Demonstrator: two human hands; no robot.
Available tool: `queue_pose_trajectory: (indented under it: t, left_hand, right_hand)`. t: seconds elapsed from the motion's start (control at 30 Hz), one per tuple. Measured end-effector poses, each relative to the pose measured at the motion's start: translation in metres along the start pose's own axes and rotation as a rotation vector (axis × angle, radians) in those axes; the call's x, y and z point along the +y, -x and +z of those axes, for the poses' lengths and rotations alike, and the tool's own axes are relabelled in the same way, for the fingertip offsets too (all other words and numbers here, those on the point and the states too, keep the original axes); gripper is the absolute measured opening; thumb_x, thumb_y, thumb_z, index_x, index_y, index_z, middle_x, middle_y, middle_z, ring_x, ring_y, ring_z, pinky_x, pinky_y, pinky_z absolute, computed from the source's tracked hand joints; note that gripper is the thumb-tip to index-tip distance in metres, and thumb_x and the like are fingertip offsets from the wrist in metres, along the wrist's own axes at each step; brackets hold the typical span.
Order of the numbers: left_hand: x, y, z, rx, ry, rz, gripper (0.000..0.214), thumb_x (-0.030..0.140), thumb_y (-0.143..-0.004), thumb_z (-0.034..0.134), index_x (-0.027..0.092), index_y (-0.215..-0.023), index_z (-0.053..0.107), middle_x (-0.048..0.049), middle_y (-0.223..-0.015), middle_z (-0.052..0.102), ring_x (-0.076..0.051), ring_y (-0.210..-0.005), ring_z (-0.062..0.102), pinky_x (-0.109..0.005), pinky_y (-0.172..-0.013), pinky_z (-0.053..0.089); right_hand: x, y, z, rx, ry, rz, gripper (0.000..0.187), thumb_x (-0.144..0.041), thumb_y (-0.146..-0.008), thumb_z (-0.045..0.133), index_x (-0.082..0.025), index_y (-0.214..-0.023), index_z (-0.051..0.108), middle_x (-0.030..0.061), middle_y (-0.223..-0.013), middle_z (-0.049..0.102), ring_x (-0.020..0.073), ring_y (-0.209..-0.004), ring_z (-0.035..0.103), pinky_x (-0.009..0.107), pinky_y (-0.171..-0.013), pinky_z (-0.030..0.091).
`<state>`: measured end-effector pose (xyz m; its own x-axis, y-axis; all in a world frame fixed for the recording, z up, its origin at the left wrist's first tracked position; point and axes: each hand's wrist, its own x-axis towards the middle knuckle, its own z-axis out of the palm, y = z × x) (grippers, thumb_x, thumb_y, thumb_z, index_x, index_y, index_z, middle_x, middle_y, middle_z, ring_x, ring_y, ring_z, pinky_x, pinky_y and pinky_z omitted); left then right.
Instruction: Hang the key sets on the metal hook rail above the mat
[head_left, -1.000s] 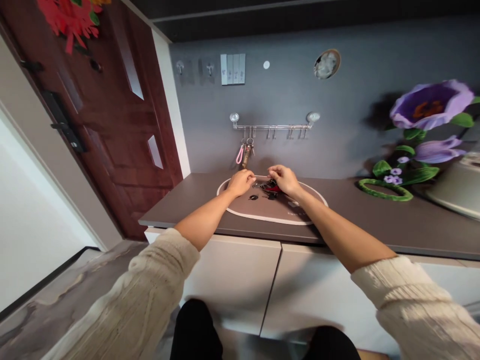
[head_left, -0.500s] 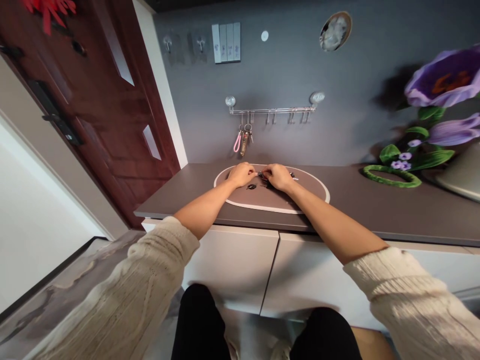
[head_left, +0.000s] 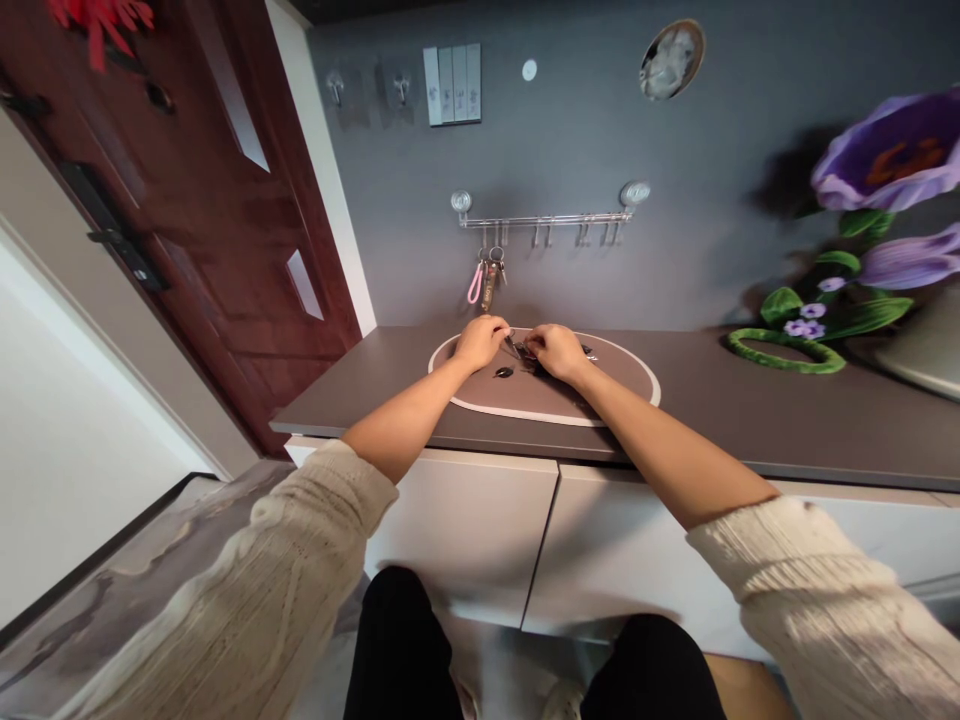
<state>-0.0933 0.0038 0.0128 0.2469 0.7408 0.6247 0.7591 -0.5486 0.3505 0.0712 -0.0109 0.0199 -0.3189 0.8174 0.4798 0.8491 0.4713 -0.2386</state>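
Note:
Over an oval brown mat (head_left: 555,400) with a pale rim, my left hand (head_left: 480,343) pinches a thin dark metal piece that looks like a key (head_left: 513,346). To its right, my right hand (head_left: 558,354) is closed on a bunch of keys (head_left: 529,356), largely hidden under its fingers. A small black leaf-shaped piece (head_left: 504,372) lies on the mat just below the hands. Some shiny metal bits (head_left: 591,355) show on the mat past my right hand.
On the wall, a clear hook rail (head_left: 555,220) holds hanging keys with a pink strap (head_left: 475,284). Purple artificial flowers (head_left: 892,155) and a green ring (head_left: 784,352) stand on the dark countertop (head_left: 697,420) at right. A red-brown door (head_left: 225,220) is at left.
My left hand has lifted slightly up and left, away from my right hand, and the thin piece in its fingers now shows tilted. My right hand has barely moved.

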Motion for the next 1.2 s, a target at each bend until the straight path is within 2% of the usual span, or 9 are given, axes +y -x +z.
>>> queue_pose_trajectory:
  t: [0.1,0.23,0.37,0.5,0.73,1.03,1.2]
  left_hand:
    - [0.003,-0.002,0.0,0.047,0.156,-0.042,0.017,0.02,-0.078,0.049,0.015,-0.078,0.065,-0.004,-0.081,0.066,-0.013,-0.074,0.055,-0.024,-0.073,0.041]
    - [0.005,-0.004,0.004,0.083,0.411,-0.166,0.013,0.019,-0.075,0.052,0.012,-0.075,0.063,-0.0025,-0.074,0.064,-0.01,-0.066,0.053,-0.022,-0.067,0.042]
    - [0.006,-0.006,0.007,0.092,0.686,-0.284,0.013,0.021,-0.074,0.054,0.011,-0.077,0.061,-0.0006,-0.066,0.06,-0.008,-0.059,0.051,-0.02,-0.059,0.04]
    - [0.009,-0.005,0.005,0.074,0.848,-0.336,0.014,0.023,-0.073,0.056,0.011,-0.079,0.061,-0.0007,-0.066,0.06,-0.007,-0.058,0.05,-0.019,-0.056,0.039]
    - [0.011,-0.005,0.005,0.043,0.942,-0.358,0.021,0.03,-0.069,0.062,0.013,-0.083,0.062,-0.0022,-0.074,0.063,-0.007,-0.061,0.052,-0.019,-0.057,0.037]
    - [0.014,-0.003,0.007,0.053,0.975,-0.245,0.025,0.033,-0.067,0.062,0.011,-0.078,0.063,-0.0016,-0.067,0.06,-0.007,-0.058,0.048,-0.021,-0.059,0.037]
    - [0.019,-0.002,0.005,0.065,0.927,-0.226,0.025,0.033,-0.068,0.06,0.011,-0.08,0.064,-0.0013,-0.066,0.06,-0.007,-0.058,0.046,-0.022,-0.059,0.037]
  right_hand:
    - [0.0,0.0,0.0,0.037,-0.037,-0.005,0.021,-0.017,-0.078,0.048,-0.015,-0.089,0.067,0.0088,-0.091,0.066,0.0178,-0.084,0.058,0.026,-0.076,0.039]
    - [-0.002,-0.001,0.0,0.108,-0.128,-0.004,0.019,-0.02,-0.078,0.05,-0.015,-0.088,0.066,0.0083,-0.089,0.066,0.0172,-0.082,0.057,0.027,-0.076,0.04]
    - [-0.006,0.0,-0.002,0.168,-0.261,0.011,0.017,-0.022,-0.077,0.051,-0.016,-0.084,0.065,0.0059,-0.083,0.065,0.0153,-0.077,0.056,0.027,-0.075,0.04]
    - [-0.013,0.003,-0.007,0.208,-0.391,0.025,0.016,-0.026,-0.076,0.051,-0.016,-0.08,0.063,0.0045,-0.078,0.064,0.0138,-0.071,0.055,0.027,-0.072,0.041]
    - [-0.015,0.004,-0.007,0.24,-0.572,0.078,0.015,-0.03,-0.073,0.051,-0.016,-0.074,0.058,0.0018,-0.07,0.062,0.0116,-0.062,0.052,0.025,-0.065,0.04]
    - [-0.009,-0.001,-0.001,0.221,-0.731,0.117,0.018,-0.036,-0.07,0.052,-0.018,-0.071,0.054,-0.0004,-0.065,0.058,0.0117,-0.059,0.05,0.025,-0.061,0.039]
    - [-0.007,-0.003,0.001,0.214,-0.816,0.121,0.025,-0.043,-0.07,0.052,-0.018,-0.071,0.051,-0.0019,-0.062,0.053,0.0109,-0.056,0.047,0.025,-0.059,0.039]
